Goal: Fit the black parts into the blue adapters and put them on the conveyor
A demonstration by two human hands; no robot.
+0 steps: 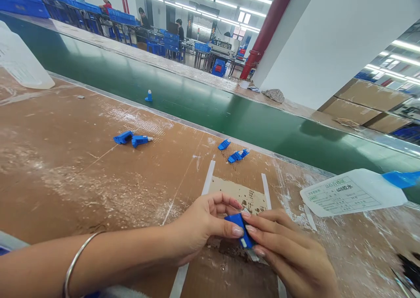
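Observation:
Between my two hands, low in the middle of the head view, is a small blue plastic part (pixel 241 230) with a pale insert near its lower end. My left hand (pixel 210 221) pinches it from the left, thumb on its near face. From the right, the fingertips of my right hand (pixel 292 245) press on the same part. Below them lies a stained tan sheet (pixel 229 187) between white tape strips (pixel 209 177). Similar blue parts (pixel 234 157) rest just beyond the hands, and two more blue parts (pixel 140 141) lie further left.
A green conveyor belt (pixel 203 107) crosses behind the brown work surface (pixel 82 158), with one blue part (pixel 148 96) upright on it. A labelled white bottle (pixel 351 193) lies at the right; another white bottle (pixel 24 61) is far left. Dark-handled tools (pixel 408 269) sit lower right.

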